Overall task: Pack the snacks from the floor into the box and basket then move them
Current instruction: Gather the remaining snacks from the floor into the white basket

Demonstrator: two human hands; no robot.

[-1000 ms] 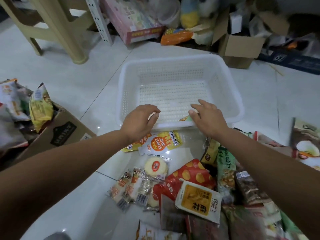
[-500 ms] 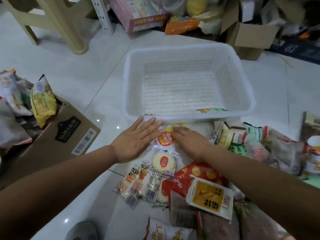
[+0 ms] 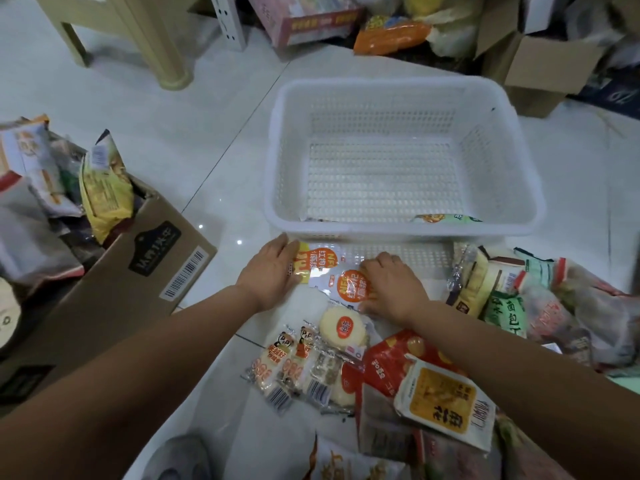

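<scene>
Both hands sit low on the floor, just short of the white basket and its near wall. L hand lies flat, fingers straight and released, tips touching the left edge of a silver pouch w/ orange label. R hand is arched: fingers bent down over a second orange-label pouch, thumb at its near edge, grasping it. The two pouches overlap between the hands.

Just beyond both sets of fingertips the basket holds a green-and-yellow pack against its near wall. Back toward the wrists from the pouches are a round cracker pack, then panda-print packs. A red bag and a white-yellow pack lie beside the R forearm.

Well left of the L hand is a cardboard box, stuffed w/ snack bags. Right of the R hand, more snacks are piled up: a heap of bags on the floor.
</scene>
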